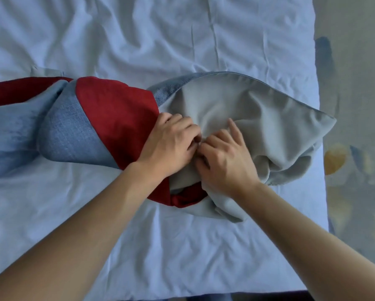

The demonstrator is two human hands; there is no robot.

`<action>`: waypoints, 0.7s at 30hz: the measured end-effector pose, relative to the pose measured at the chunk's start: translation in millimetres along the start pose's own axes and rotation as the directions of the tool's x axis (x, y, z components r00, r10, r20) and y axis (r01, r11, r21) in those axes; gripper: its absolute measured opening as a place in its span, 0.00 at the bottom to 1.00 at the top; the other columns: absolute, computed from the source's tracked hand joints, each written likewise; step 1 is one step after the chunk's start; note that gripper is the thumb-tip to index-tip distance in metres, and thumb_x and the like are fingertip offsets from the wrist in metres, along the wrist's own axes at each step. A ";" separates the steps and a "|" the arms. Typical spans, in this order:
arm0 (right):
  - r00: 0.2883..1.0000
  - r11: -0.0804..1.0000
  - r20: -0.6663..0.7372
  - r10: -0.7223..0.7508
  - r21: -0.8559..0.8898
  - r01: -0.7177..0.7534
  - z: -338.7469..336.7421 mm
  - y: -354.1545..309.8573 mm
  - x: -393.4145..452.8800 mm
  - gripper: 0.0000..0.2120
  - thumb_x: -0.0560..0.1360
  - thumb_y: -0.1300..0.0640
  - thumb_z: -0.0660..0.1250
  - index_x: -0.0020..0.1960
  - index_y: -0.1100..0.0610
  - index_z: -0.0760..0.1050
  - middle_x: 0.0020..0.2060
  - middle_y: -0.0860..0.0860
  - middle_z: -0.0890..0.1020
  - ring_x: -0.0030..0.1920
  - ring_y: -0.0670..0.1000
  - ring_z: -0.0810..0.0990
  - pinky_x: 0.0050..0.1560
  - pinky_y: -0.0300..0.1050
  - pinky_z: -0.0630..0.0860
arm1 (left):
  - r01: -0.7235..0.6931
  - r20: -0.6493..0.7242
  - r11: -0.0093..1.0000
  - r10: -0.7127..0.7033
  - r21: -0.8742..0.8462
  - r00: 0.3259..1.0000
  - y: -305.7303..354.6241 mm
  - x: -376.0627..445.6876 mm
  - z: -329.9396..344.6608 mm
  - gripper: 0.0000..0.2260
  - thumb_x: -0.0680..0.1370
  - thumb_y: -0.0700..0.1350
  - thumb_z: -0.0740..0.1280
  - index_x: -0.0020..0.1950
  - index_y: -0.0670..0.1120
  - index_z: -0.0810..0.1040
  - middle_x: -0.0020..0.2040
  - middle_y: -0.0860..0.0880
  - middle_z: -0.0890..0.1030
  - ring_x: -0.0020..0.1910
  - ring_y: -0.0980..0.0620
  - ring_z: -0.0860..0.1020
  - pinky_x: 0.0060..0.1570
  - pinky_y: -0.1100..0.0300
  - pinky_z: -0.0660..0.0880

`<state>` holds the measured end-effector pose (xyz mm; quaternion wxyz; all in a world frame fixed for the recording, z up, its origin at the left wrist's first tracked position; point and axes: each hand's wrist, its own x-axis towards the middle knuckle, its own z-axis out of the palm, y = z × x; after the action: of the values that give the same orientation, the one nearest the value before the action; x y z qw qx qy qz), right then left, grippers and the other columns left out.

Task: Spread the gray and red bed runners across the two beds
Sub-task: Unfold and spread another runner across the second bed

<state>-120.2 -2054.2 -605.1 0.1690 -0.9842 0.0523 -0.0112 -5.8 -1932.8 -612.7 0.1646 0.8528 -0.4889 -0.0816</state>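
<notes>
Where the two hands meet near the middle of the bed, the bed runner (108, 118) lies bunched and twisted across the white sheet (138, 40), not spread flat. Its red band wraps over the roll at the centre, a gray-blue woven band sits just to the left of that, and more red and pale fabric trail off the left edge of the view. To the right the runner's pale gray lining is turned up and open like a pouch, its far corner reaching the right edge of the bed, with a strip of blue textured cloth showing along its upper rim. A fold of red shows under the gray cloth at the near side.

The left hand (171, 142) lies on the seam between the red band and the gray lining, its fingers curled and pinching the cloth. The right hand (225, 157) is just beside it, touching it at the knuckles, fingers bent into a fold of the gray lining and gripping it, with one finger stretched out straighter along the fabric. Both bare forearms come in from the bottom corners of the view.

The sheet is creased all over. Beyond the right side of the bed is a carpet (355, 105) in dull green-gray with blue and yellow patches.
</notes>
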 end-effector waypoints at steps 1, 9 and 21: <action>1.000 0.999 -0.003 0.030 -0.028 -0.030 -1.6 7.5 -2.4 0.04 0.71 0.59 0.67 0.38 0.56 0.79 0.32 0.53 0.77 0.41 0.59 0.77 0.71 0.65 0.64 | -0.008 0.007 1.000 0.008 0.000 1.000 5.1 -2.8 1.4 0.02 0.72 0.45 0.69 0.42 0.48 0.79 0.41 0.50 0.78 0.43 0.45 0.76 0.48 0.51 0.67; 0.958 0.964 -0.173 0.229 -0.096 -0.247 -18.1 42.6 -40.9 0.05 0.72 0.58 0.71 0.38 0.56 0.79 0.35 0.51 0.79 0.43 0.57 0.78 0.73 0.61 0.63 | -0.116 0.164 0.993 0.121 -0.036 0.979 44.9 -46.2 15.6 0.16 0.70 0.61 0.68 0.39 0.48 0.78 0.37 0.50 0.77 0.40 0.48 0.74 0.47 0.51 0.69; 0.892 0.935 -0.323 0.316 -0.057 -0.351 -21.1 24.4 -77.9 0.04 0.74 0.58 0.70 0.42 0.56 0.82 0.39 0.50 0.81 0.48 0.58 0.79 0.72 0.62 0.64 | -0.087 0.174 0.982 0.058 0.165 0.983 54.8 -51.6 26.6 0.06 0.70 0.47 0.73 0.36 0.47 0.79 0.33 0.48 0.79 0.37 0.45 0.76 0.44 0.52 0.70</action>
<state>-200.8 -2075.8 -593.6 0.1018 -0.9545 0.2469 -0.1329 -84.2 -1919.4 -618.9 0.0515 0.8353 -0.5372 -0.1048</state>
